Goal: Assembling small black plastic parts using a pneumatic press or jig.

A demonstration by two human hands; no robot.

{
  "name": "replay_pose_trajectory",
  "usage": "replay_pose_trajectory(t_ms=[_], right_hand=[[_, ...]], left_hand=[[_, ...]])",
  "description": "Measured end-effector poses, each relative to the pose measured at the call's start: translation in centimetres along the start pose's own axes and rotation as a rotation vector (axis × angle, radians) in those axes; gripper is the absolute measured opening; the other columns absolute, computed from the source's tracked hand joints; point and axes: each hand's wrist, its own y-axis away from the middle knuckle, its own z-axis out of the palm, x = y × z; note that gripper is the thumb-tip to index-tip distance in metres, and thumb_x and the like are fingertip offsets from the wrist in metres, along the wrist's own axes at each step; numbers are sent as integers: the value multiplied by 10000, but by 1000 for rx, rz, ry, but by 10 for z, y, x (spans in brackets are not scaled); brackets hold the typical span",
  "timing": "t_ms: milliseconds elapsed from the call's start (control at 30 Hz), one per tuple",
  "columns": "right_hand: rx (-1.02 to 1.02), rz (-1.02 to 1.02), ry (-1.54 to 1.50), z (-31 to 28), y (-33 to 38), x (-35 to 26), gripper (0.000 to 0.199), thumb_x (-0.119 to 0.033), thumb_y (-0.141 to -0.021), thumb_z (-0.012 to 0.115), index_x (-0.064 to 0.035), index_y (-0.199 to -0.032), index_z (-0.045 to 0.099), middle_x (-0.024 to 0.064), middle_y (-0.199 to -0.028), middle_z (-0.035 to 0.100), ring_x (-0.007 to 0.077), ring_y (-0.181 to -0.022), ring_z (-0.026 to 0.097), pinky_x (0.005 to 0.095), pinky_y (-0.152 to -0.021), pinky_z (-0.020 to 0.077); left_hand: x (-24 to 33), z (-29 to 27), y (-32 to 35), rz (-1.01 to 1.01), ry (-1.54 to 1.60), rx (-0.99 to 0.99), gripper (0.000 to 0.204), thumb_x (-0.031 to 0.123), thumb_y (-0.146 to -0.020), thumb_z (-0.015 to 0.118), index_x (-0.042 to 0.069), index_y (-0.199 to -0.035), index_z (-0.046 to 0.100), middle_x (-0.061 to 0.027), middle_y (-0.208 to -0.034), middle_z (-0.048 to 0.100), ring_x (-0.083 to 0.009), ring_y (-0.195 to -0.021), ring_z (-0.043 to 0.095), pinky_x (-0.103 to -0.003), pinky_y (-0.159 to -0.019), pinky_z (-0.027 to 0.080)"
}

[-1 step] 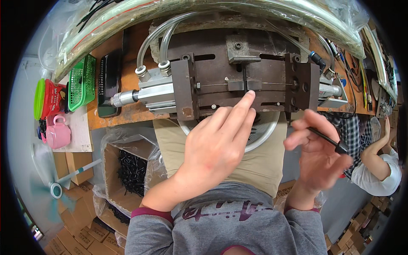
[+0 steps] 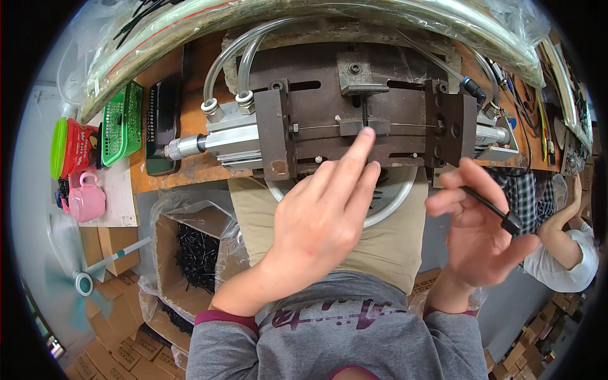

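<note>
My left hand (image 2: 320,212) reaches over the front edge of a dark metal clamping fixture (image 2: 316,104), its fingers stretched out. The index fingertip is at the front of two small metal blocks (image 2: 349,128) in the middle of the fixture. Between these blocks stands a thin black piece (image 2: 365,111), its near end hidden by the fingertip. To the right of the fixture, my right hand (image 2: 478,234) is raised with its fingers curled. Across those fingers lies a thin black rod with a thicker head (image 2: 487,204), held clear of the bench.
Air cylinders (image 2: 234,140) with clear hoses flank the fixture. A white round basket (image 2: 396,199) sits below it at my lap. Left are a box of black parts (image 2: 197,253), a green basket (image 2: 120,123), a pink cup (image 2: 87,199) and a fan (image 2: 83,283). Another person (image 2: 563,253) sits at right.
My left index fingertip has shifted slightly left, and the two small blocks look closer together around the thin black piece. My right hand has moved a little right with the black rod.
</note>
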Motion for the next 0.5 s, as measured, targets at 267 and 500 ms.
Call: replay_pose_trajectory(t_ms=[267,500], right_hand=[[-73,-86,-9,-7,-9,2,866,-612,-1013,346,165,-1394,352,386,-1361,462,414,-1195,597,426,-969,526],[-30,-254,359,-2,-7,8,481,-100,-639,911,10,-997,608,298,-1241,591,298,-970,707,344,-782,608]], left_hand=[[0,-6,-10,16,-69,-20,302,83,-718,788,9,-1003,719,-136,-1232,688,-174,-742,683,-289,-653,527],[0,-4,-8,13,-51,-18,292,72,-716,789,2,-990,716,-142,-1231,688,-183,-737,684,-300,-658,535]])
